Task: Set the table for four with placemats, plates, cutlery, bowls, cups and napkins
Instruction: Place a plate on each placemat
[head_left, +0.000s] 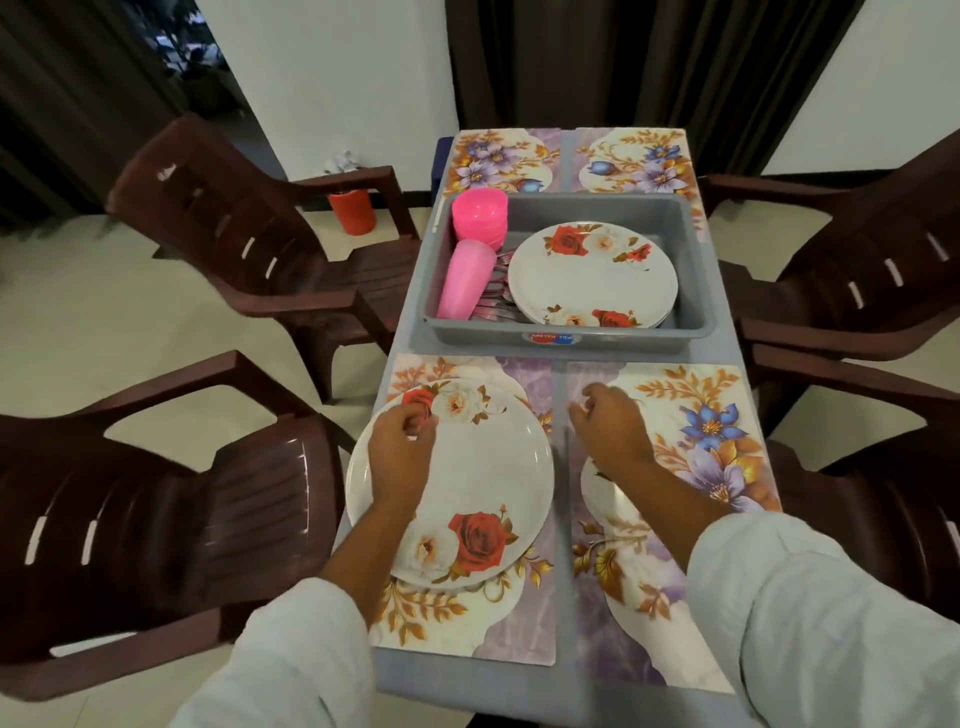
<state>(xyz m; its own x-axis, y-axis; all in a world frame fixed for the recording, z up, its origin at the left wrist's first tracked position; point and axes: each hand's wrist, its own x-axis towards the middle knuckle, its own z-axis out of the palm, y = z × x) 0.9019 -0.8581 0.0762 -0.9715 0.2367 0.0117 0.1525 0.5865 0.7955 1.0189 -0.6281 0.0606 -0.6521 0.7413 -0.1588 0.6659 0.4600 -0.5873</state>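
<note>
Setting the first plate (467, 478) on the near-left mat (519, 623): my left hand (400, 452) rests on it (grip unclear), my right hand (608, 426) hovers relaxed, empty. Four mats (498, 161) are laid; other tableware (592, 275) waits in the tray (571, 208).

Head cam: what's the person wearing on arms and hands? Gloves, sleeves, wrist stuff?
Plain, loose, pale whitish sleeves: left sleeve and right sleeve end partway up the forearm. The left hand and right hand are bare: no gloves, no watch or wristband visible.

Home dining room: plastic armchairs (249, 260), curtains (649, 62), floral placemats (506, 161).
</note>
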